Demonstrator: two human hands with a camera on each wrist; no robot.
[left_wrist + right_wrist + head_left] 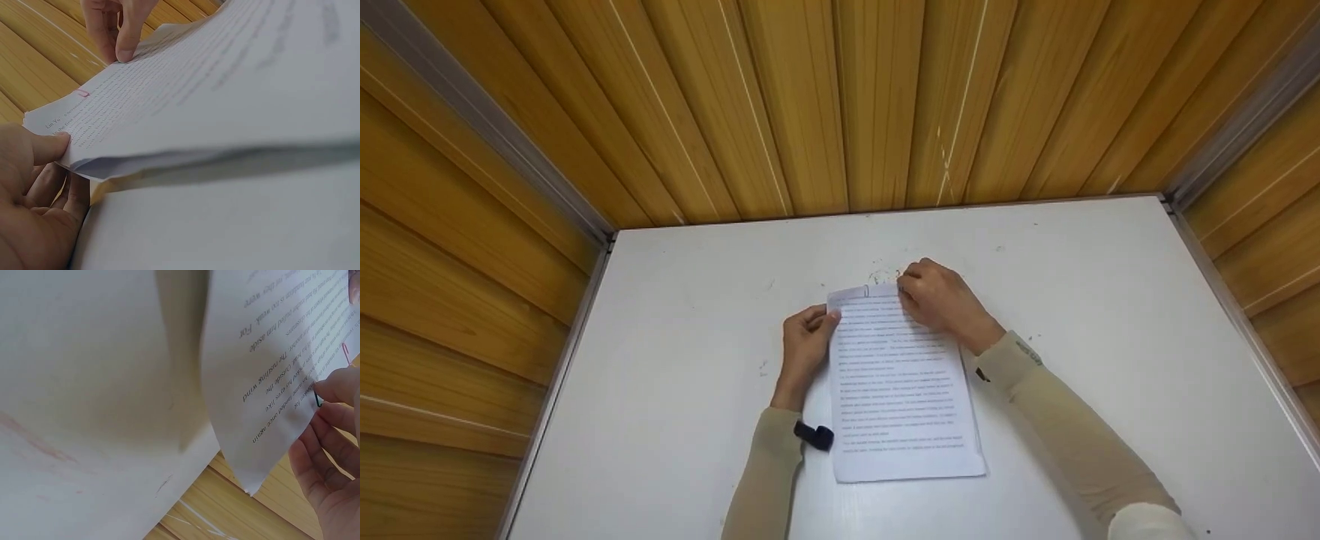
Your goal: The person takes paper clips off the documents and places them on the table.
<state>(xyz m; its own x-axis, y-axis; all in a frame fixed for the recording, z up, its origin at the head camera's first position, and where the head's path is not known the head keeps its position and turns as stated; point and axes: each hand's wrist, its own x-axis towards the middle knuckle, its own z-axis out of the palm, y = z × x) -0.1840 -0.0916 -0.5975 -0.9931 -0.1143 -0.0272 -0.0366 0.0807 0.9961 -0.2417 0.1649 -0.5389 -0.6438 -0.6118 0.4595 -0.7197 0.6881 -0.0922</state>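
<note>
Two hands hold one stack of printed paper at its upper end, on the white table.
Long axis of the stack runs from near the person to away, with the short top edge at the far end. Left hand pinches the left side close to the upper corner, thumb on the print, fingers under. Right hand is at the top edge, towards the right corner; its thumb and finger pinch a dark clip there, and how far this clip sits over the sheets I cannot tell. One pink clip is on the same edge, between both hands. I see no container.
</note>
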